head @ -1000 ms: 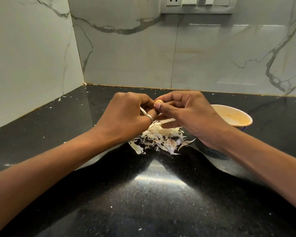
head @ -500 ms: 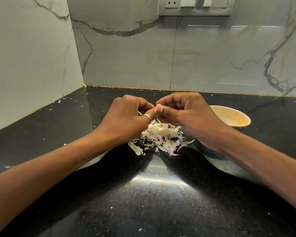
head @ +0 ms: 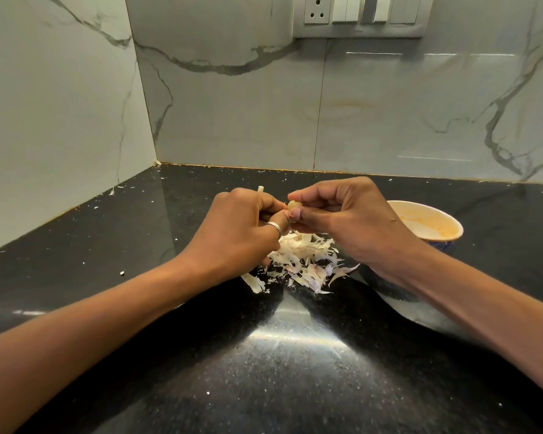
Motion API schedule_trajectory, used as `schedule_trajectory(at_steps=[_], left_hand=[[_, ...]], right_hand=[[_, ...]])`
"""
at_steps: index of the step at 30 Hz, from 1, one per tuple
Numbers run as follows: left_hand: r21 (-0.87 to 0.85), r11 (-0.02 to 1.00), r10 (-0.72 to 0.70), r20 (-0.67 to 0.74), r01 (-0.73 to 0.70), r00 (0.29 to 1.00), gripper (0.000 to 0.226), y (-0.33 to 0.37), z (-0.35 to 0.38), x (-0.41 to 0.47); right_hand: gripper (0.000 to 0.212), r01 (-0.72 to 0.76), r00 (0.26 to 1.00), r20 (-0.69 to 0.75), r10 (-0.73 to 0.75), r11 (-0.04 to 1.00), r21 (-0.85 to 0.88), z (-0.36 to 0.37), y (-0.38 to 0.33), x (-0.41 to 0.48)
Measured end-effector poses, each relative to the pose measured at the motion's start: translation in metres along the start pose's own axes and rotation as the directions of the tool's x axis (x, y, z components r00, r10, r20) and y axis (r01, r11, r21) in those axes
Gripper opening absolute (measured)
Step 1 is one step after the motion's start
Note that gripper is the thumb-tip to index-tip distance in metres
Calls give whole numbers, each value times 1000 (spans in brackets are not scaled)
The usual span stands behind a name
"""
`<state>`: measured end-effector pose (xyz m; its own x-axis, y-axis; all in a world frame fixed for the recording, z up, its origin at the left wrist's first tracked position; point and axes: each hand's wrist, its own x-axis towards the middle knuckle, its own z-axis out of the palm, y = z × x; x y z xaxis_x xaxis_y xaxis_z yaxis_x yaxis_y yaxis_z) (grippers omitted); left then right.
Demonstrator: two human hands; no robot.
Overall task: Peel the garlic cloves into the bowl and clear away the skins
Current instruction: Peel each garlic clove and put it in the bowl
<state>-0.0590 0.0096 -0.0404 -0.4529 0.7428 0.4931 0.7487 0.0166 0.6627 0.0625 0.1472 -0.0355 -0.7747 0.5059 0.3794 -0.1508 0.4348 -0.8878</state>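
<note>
My right hand pinches a small pale garlic clove between thumb and forefinger, above the counter. My left hand, with a silver ring on the thumb, is curled beside it, its thumb touching the clove; a strip of white skin sticks up from its fingers. Under both hands lies a heap of garlic skins. The bowl, cream inside and dark outside, stands to the right behind my right wrist; its contents are hidden from here.
Black speckled counter with small skin flecks scattered to the left and back. Marble walls meet in a corner at the back left. A socket and switch panel sits high on the back wall.
Both hands stay together over the skin heap, working the clove. A strip of skin now sticks up from the left hand's fingers.
</note>
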Motion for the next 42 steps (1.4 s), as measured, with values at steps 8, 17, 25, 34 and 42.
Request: schedule_trajectory(at_steps=[8,17,25,34,42], left_hand=[[27,999,25,-8,-24,1000,13,2,1,-3],[-5,999,-42,9,42,999,15,2,1,-2],[-142,985,-97,13,98,995,14,1,2,2],[-130,988,-81,17,83,997,10,2,0,1],[-79,996,-39,14,40,999,9,5,0,-1]], right_hand=[[22,8,1000,5,-8,1000,17,-1,2,2],[22,7,1000,-7,-7,1000,5,3,9,3],[23,18,999,-30,-17,999,35,4,6,2],[24,2,1000,-19,0,996,86,2,2,-1],[24,-5,1000,-21,6,997,71,3,3,0]])
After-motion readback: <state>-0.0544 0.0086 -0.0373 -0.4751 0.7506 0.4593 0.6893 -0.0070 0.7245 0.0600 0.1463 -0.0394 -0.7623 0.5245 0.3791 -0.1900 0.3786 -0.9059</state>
